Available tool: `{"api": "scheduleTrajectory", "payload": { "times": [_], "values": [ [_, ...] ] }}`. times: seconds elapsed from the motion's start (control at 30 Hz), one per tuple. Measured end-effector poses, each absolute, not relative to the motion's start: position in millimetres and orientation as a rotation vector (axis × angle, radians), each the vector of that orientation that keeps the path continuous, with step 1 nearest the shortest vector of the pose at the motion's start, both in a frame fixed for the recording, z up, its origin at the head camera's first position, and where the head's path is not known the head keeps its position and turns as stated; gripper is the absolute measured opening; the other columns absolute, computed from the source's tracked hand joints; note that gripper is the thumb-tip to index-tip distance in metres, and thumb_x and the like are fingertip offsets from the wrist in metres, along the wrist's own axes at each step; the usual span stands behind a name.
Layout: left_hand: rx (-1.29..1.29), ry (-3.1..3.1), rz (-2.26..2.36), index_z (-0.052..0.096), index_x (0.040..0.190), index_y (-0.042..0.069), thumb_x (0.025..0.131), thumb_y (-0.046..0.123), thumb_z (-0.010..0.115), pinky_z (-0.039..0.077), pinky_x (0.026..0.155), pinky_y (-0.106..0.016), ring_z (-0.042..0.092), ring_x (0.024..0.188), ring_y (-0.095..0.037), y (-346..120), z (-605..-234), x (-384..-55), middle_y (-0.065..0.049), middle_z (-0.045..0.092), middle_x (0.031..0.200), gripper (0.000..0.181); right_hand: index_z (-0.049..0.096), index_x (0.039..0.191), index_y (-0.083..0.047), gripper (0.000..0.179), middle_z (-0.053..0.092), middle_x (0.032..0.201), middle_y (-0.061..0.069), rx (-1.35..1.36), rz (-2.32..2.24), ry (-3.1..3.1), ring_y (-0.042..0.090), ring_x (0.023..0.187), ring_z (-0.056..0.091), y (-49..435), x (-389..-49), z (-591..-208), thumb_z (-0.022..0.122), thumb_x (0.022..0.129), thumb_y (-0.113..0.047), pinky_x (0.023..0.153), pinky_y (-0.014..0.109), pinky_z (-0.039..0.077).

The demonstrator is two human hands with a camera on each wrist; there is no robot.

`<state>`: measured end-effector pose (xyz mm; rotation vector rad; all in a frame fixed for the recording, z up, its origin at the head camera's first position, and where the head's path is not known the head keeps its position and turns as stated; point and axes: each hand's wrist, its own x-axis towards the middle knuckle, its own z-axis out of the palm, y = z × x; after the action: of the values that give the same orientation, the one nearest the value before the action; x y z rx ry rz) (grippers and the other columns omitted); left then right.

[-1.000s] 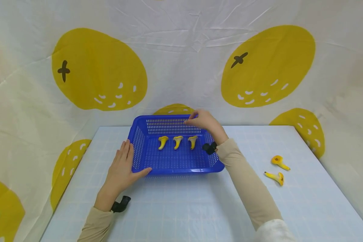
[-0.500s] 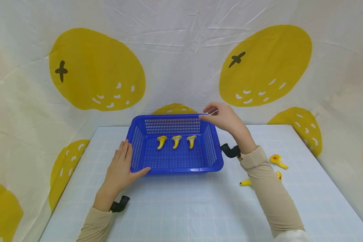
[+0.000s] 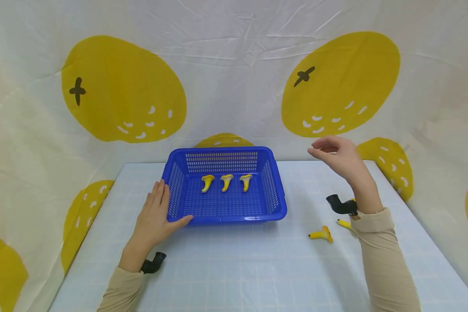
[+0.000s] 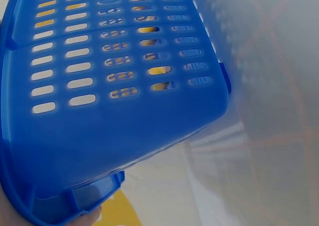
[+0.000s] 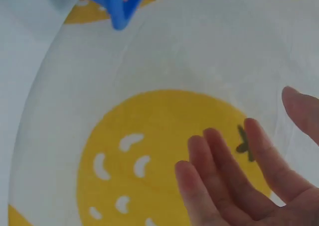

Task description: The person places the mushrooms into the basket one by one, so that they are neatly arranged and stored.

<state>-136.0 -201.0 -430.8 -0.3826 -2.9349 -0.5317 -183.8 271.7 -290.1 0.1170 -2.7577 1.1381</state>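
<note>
Three yellow mushrooms (image 3: 226,183) are lined up in a row inside the blue basket (image 3: 226,220), caps toward 12 o'clock, stems toward 6, a bit nearer the far wall than the near one. Basket's sitting upright on the pale checked tabletop (image 3: 234,273). At about its 8 o'clock there's the left hand (image 3: 153,221), grip released tbh: fingers straight against the rim, thumb stretched out along the near edge. Over around 4 o'clock, one loose mushroom (image 3: 321,234) lies on its side, and just beyond it a second stem (image 3: 344,224) pokes out, the rest hidden by the beige sleeve (image 3: 386,260). The right hand (image 3: 335,157) hangs in the air between 2 and 3 o'clock, well apart from the basket, grip released too, fingers loosely bent and thumb away from them. Each wrist wears a black camera (image 3: 340,204). Behind it all at 12, a white cloth (image 3: 234,86) printed with big yellow fruit.
</note>
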Motion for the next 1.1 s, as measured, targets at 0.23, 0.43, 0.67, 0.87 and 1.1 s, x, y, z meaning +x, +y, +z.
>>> {"api": "scheduleTrajectory", "payload": {
  "times": [0.23, 0.43, 0.67, 0.87, 1.1],
  "values": [
    [-0.383, -2.937, -0.514, 0.01, 0.153, -0.012, 0.083, 0.072, 0.061, 0.005, 0.121, -0.052, 0.0, 0.15, -0.04, -200, -429, -138, -0.027, 0.001, 0.162, 0.121, 0.066, 0.123, -0.005, 0.046, 0.064, 0.11, 0.003, -0.007, 1.153, -2.666, 0.012, 0.096, 0.056, 334, -174, -327, 0.063, 0.096, -0.043, 0.077, 0.017, 0.045],
    [-0.372, -2.935, -0.5, 0.011, 0.153, -0.012, 0.082, 0.071, 0.062, 0.007, 0.121, -0.053, 0.003, 0.15, -0.042, -199, -429, -138, -0.028, 0.004, 0.162, 0.121, 0.061, 0.128, -0.003, 0.053, 0.063, 0.109, -0.003, -0.196, 1.199, -2.709, 0.011, 0.097, 0.055, 373, -161, -365, 0.06, 0.097, -0.046, 0.087, 0.033, 0.05],
    [-0.363, -2.944, -0.523, 0.011, 0.153, -0.011, 0.082, 0.071, 0.063, 0.006, 0.121, -0.053, 0.001, 0.15, -0.041, -199, -429, -136, -0.027, 0.002, 0.162, 0.12, 0.055, 0.134, -0.002, 0.061, 0.061, 0.111, -0.002, -0.372, 1.286, -2.748, 0.01, 0.098, 0.051, 402, -147, -405, 0.059, 0.097, -0.049, 0.098, 0.067, 0.039],
    [-0.358, -2.94, -0.517, 0.011, 0.154, -0.011, 0.082, 0.071, 0.062, 0.006, 0.121, -0.053, 0.0, 0.151, -0.039, -201, -430, -137, -0.027, 0.002, 0.163, 0.12, 0.048, 0.14, 0.003, 0.065, 0.052, 0.135, 0.027, -0.365, 1.303, -2.893, 0.039, 0.118, 0.047, 415, -140, -422, 0.059, 0.098, -0.045, 0.096, 0.071, 0.036],
    [-0.364, -2.932, -0.508, 0.011, 0.154, -0.011, 0.082, 0.071, 0.062, 0.006, 0.121, -0.052, 0.001, 0.15, -0.04, -203, -431, -137, -0.026, 0.002, 0.163, 0.12, 0.046, 0.142, 0.005, 0.058, 0.042, 0.142, 0.034, -0.252, 1.229, -3.079, 0.053, 0.122, 0.039, 426, -140, -425, 0.056, 0.101, -0.036, 0.092, 0.071, 0.038]
  ]
}}
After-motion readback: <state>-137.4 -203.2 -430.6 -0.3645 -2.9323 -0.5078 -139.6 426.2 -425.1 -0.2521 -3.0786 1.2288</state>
